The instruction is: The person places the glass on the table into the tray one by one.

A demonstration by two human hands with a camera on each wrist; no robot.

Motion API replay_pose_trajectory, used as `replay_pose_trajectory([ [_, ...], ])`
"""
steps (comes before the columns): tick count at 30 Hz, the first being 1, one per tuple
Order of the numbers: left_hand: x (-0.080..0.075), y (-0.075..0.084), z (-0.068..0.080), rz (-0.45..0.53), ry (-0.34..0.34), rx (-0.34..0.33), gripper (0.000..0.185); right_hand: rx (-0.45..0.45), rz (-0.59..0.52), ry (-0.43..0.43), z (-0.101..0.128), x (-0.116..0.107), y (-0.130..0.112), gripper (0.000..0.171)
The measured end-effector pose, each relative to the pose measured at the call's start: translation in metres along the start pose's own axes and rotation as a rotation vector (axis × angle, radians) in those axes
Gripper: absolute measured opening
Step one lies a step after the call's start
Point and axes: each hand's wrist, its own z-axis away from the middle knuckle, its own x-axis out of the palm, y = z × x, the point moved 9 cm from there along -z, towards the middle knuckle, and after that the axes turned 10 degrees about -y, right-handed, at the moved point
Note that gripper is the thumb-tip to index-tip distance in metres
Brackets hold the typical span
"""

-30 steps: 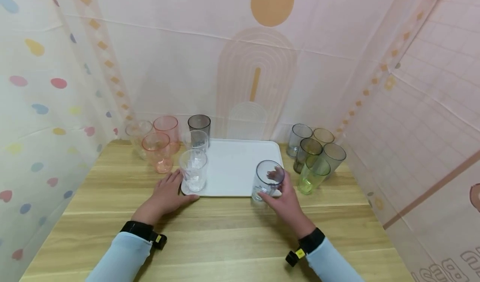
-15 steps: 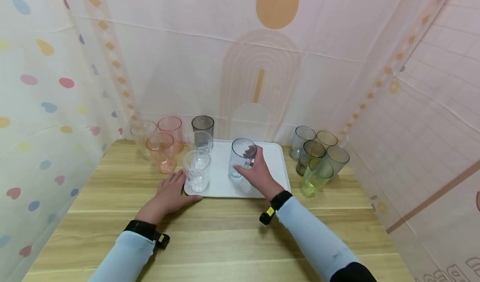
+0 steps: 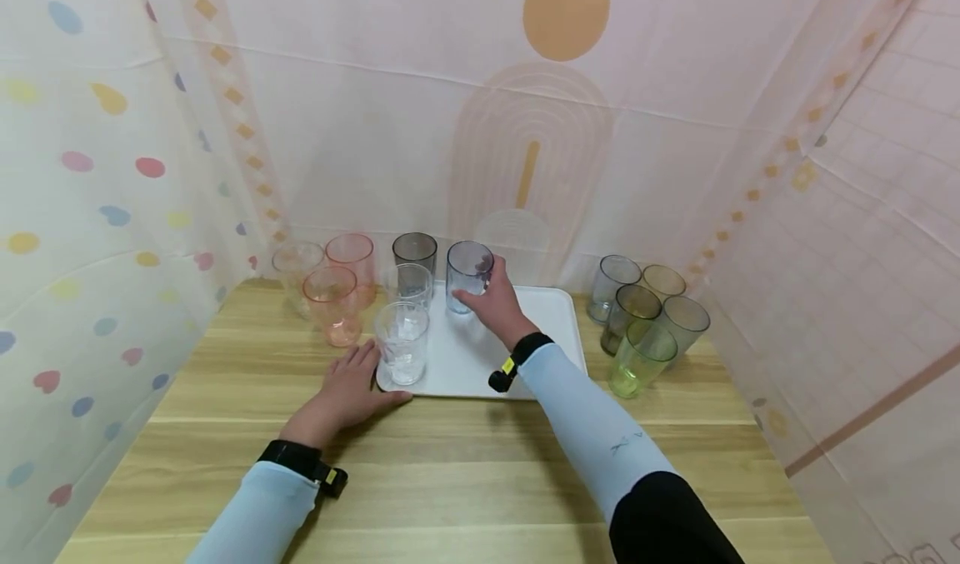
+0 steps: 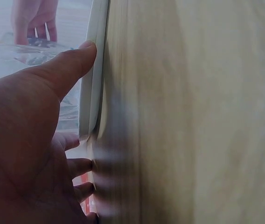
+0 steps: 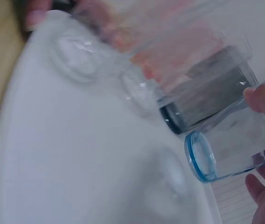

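My right hand (image 3: 498,307) grips a clear tumbler with a blue tint (image 3: 467,279), thumb on one side and fingers on the other. It is over the back of the white tray (image 3: 487,356); whether its base touches the tray I cannot tell. Beside it on the left stands a dark grey tumbler (image 3: 415,250). Two colourless tumblers, one nearer (image 3: 402,351) and one behind it (image 3: 409,285), stand along the tray's left side. My left hand (image 3: 347,393) rests at the tray's front left corner, its thumb (image 4: 72,63) along the front edge.
Left of the tray stand two pinkish tumblers (image 3: 333,306) and a pale clear one (image 3: 292,277). Several tinted tumblers, a green one (image 3: 641,360) in front, are grouped to the right. A patterned cloth (image 3: 375,147) hangs behind the wooden table (image 3: 450,481).
My right hand has carried the blue-tinted tumbler from the tray's front right, leftward and back, to beside the dark grey one. The left hand has stayed at the tray's corner.
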Motion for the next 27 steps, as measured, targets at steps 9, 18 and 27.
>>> replay_pose_trajectory([
  [9, 0.002, -0.002, -0.002, -0.006, -0.025, -0.023, 0.121, 0.069, 0.008, 0.041, -0.024, 0.002, -0.002, 0.093],
  [18, 0.001, -0.002, 0.000, -0.007, -0.022, -0.028, 0.121, 0.092, 0.029, 0.036, -0.032, 0.013, 0.004, 0.090],
  [27, 0.002, -0.003, 0.000, -0.011, -0.030, -0.044, 0.120, 0.091, -0.002, 0.054, -0.035, 0.020, 0.016, 0.092],
])
